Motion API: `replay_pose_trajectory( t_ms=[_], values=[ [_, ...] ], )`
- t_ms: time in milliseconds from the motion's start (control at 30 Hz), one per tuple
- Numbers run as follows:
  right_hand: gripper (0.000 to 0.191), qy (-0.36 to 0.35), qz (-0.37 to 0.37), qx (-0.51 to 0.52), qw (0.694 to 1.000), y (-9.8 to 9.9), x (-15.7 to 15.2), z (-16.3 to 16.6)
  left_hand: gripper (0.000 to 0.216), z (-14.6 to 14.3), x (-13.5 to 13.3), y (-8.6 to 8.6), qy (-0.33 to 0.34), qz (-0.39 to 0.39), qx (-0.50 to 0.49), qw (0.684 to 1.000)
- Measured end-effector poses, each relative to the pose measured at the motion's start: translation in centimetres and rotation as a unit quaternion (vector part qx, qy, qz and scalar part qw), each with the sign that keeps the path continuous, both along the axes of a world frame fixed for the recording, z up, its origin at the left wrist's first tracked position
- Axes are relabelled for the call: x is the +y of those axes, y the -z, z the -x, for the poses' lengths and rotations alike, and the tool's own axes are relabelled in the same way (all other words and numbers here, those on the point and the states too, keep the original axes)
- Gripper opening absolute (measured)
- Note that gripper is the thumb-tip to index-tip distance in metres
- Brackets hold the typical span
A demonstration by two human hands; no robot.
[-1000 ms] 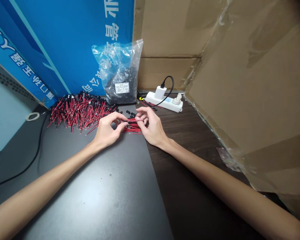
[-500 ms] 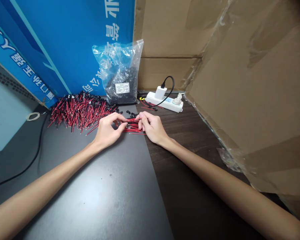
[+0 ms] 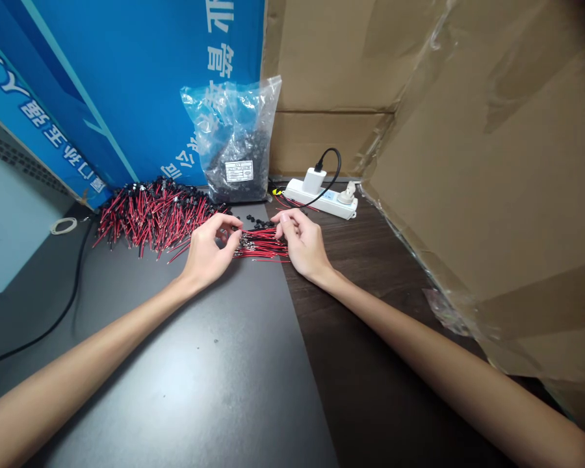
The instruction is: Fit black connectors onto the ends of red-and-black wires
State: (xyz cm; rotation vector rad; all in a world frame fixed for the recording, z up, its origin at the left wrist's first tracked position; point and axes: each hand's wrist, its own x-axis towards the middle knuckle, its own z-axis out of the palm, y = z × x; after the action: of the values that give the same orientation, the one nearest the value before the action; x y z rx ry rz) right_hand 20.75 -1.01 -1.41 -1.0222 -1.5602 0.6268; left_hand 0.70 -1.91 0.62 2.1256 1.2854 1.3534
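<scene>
A bundle of red and black wires (image 3: 263, 246) with small metal terminals at its left end lies between my hands. My left hand (image 3: 210, 246) is at the left end, thumb and forefinger closed around a small dark piece that is too small to name. My right hand (image 3: 305, 244) is at the right end of the wires, its fingers curled and thumb against the forefinger; what it holds, if anything, is hidden. Small black connector housings (image 3: 257, 222) lie loose just behind the wires. A large heap of red and black wires with black connectors (image 3: 158, 218) spreads behind and left of my left hand.
A clear plastic bag of black parts (image 3: 241, 143) stands at the back against a blue panel (image 3: 127, 78). Right of it sits a white power strip (image 3: 329, 200) with a plugged-in charger (image 3: 314, 179). Cardboard walls (image 3: 497, 162) bound the right side. A black cable (image 3: 73, 292) runs along the left.
My hands have moved slightly apart, the left one to the left and the right one to the right. More of the wire bundle and its metal terminals now shows between them.
</scene>
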Motion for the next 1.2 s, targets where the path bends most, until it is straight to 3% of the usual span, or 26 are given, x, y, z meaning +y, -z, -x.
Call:
replay_pose_trajectory(
  t_ms=[300,433,600,767,933,1200],
  values=[
    [0.011,0.022,-0.011,-0.062,0.998,0.3,0.3,-0.1,0.008,0.3,0.3,0.6,0.000,-0.012,-0.083,0.996],
    [0.021,0.066,-0.033,-0.124,0.990,0.7,0.6,-0.4,0.013,0.3,0.1,0.1,-0.027,-0.070,-0.076,0.994],
    [0.031,0.070,0.015,-0.220,0.973,1.0,0.7,-0.4,0.028,0.3,-0.3,-0.5,-0.089,-0.131,-0.026,0.987],
    [0.035,0.050,0.041,-0.260,0.963,1.1,0.7,-0.2,0.042,0.5,-0.2,-0.3,-0.117,-0.086,0.069,0.987],
    [0.032,0.053,0.042,-0.260,0.963,1.4,0.8,-0.2,0.051,0.9,0.7,0.4,-0.114,-0.047,0.094,0.988],
    [0.021,0.076,0.033,-0.227,0.970,1.5,0.8,-0.3,0.039,0.7,0.7,0.9,-0.126,-0.008,0.158,0.979]
  ],
)
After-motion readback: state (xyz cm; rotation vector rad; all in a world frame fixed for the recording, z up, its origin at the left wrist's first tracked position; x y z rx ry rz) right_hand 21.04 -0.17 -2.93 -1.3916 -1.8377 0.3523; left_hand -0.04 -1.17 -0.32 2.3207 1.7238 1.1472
